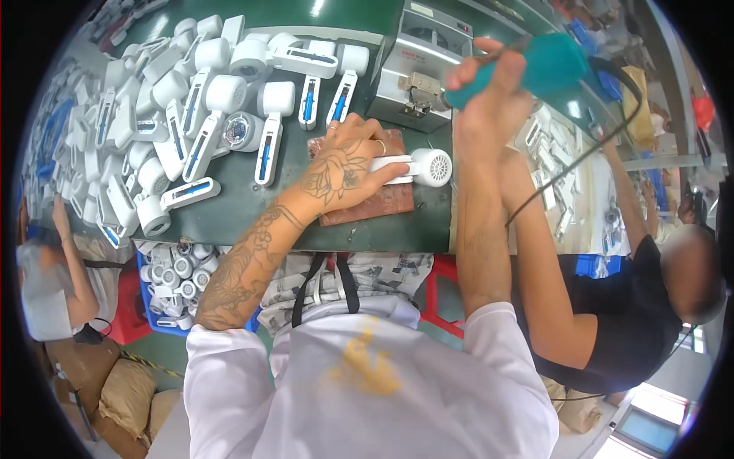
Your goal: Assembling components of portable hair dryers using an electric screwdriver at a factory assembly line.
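A blue basket (pixel 170 331) full of round white parts (pixel 183 268) sits low at 8 o'clock. On the bench (pixel 191 223), white pieces pile up (pixel 160 115) at 10 o'clock, and a metal machine (pixel 417 65) stands at 1 o'clock. The left hand (pixel 353 162) is clamped on a white fan (pixel 433 167) over a red block (pixel 367 210), near 1 o'clock. The right hand (pixel 489 88) grips a green power tool (pixel 552 65) at 2 o'clock.

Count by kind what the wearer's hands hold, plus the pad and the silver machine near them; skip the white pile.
Teal electric screwdriver, in the right hand: 1
White grille-headed device, in the left hand: 1
Reddish-brown pad: 1
Silver screw feeder: 1
Total: 4
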{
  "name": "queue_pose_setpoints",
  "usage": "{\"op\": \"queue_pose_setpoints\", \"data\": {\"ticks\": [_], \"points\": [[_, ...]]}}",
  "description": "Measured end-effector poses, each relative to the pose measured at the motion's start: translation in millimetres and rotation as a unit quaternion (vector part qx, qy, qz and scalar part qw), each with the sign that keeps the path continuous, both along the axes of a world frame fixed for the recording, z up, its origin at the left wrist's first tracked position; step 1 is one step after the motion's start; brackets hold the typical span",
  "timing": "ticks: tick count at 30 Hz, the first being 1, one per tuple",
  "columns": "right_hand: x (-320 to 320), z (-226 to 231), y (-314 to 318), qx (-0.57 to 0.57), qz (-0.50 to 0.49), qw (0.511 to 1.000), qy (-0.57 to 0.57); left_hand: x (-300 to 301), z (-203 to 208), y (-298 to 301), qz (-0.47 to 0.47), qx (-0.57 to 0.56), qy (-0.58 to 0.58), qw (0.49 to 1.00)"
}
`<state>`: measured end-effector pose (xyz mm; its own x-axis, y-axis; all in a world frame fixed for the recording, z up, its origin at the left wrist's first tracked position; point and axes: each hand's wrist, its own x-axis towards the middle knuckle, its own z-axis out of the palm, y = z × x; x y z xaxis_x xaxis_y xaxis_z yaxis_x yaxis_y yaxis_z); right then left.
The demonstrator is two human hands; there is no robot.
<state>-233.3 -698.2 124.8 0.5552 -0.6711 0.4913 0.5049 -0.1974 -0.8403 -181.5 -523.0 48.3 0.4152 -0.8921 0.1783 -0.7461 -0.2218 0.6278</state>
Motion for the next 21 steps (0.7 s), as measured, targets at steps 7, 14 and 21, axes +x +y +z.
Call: {"op": "queue_pose_setpoints", "data": {"ticks": [7,14,21], "points": [[31.2,-19.8,-10.4,-0.115,-0.021,0.992,0.039,1.5,-7.9,-0.6,0.007,-0.093,0.001,0.996],[27.5,-27.6,-8.2,-0.110,0.000,0.993,0.041,1.1,-9.6,-1.7,0.012,-0.078,0.006,0.997],[-15.9,-18.2,18.3,0.010,0.024,0.996,0.088,0.1,-11.0,-3.2,0.017,-0.100,0.000,0.995]]}}
